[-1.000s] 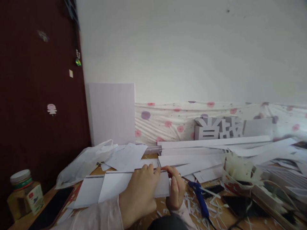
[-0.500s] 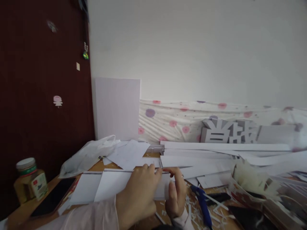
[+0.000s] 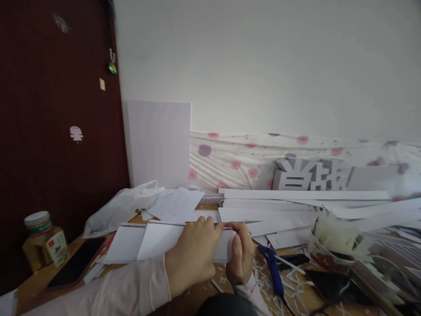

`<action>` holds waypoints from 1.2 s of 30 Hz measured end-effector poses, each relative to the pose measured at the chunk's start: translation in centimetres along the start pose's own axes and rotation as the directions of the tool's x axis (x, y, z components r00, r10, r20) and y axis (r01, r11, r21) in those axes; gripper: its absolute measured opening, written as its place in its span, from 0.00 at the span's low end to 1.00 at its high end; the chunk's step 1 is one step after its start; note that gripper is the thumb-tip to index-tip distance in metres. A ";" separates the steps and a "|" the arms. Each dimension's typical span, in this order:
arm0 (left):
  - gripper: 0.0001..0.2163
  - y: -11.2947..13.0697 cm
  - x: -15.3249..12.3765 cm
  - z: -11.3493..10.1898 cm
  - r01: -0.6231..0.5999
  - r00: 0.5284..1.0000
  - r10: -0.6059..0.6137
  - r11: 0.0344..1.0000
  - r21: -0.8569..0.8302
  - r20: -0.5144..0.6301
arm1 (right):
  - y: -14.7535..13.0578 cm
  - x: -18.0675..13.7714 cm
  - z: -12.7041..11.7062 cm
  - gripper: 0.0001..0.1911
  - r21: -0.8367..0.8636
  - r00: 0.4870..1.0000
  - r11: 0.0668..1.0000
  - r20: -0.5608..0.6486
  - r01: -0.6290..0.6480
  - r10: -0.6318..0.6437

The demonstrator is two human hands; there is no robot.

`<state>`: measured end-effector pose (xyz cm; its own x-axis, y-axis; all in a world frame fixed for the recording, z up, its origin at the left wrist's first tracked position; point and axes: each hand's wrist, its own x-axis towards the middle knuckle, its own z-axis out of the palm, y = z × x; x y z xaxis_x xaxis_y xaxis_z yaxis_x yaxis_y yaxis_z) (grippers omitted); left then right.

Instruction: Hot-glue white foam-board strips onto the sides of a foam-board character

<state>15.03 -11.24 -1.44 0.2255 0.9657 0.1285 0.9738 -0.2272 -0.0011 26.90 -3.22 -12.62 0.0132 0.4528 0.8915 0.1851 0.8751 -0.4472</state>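
Observation:
A white board strip [image 3: 161, 241] lies on the table in front of me, its right end between my hands. My left hand [image 3: 196, 251] rests across it, fingers bent over the far edge. At the right end, my right hand [image 3: 241, 254] is curled round the strip, index finger bent along the far edge and thumb on the near side. The two hands nearly touch at the index fingers. Under the strip's left part lies another white board piece [image 3: 124, 243]. What the left fingertips press on is hidden.
Right of my hands lie a blue glue gun [image 3: 273, 267], a black tool [image 3: 294, 261], white scraps and a bowl [image 3: 324, 254]. At left are a phone [image 3: 77, 263], a jar [image 3: 46, 241] and a plastic bag [image 3: 121, 208]. Long white strips [image 3: 296, 195] lie behind.
The camera view has shifted slightly, and a dark rounded shape shows more at the bottom edge. Both hands keep nearly the same hold on the white board strip.

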 end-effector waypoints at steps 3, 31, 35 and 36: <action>0.26 0.0 0.2 0.0 -0.007 1.000 0.007 1.000 0.006 -0.006 | 0.0 0.0 0.1 0.16 -0.002 1.000 1.000 -0.016 -0.012 0.012; 0.31 0.5 0.4 0.5 0.004 1.000 -0.004 1.000 0.012 0.005 | -0.1 0.1 -0.1 0.16 -0.024 1.000 1.000 -0.031 -0.002 0.001; 0.31 0.4 0.4 0.6 -0.005 1.000 0.005 1.000 0.016 0.014 | -0.2 0.0 0.0 0.16 -0.017 0.999 1.000 -0.039 0.002 -0.003; 0.31 0.4 0.4 0.6 -0.006 1.000 0.006 1.000 0.015 0.014 | -0.2 -0.1 0.0 0.16 -0.015 0.999 1.000 -0.046 -0.001 0.001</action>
<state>15.54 -10.88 -2.01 0.2316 0.9660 0.1146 0.9728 -0.2312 -0.0171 26.84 -3.41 -12.61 0.0588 0.4450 0.8936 0.2003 0.8717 -0.4473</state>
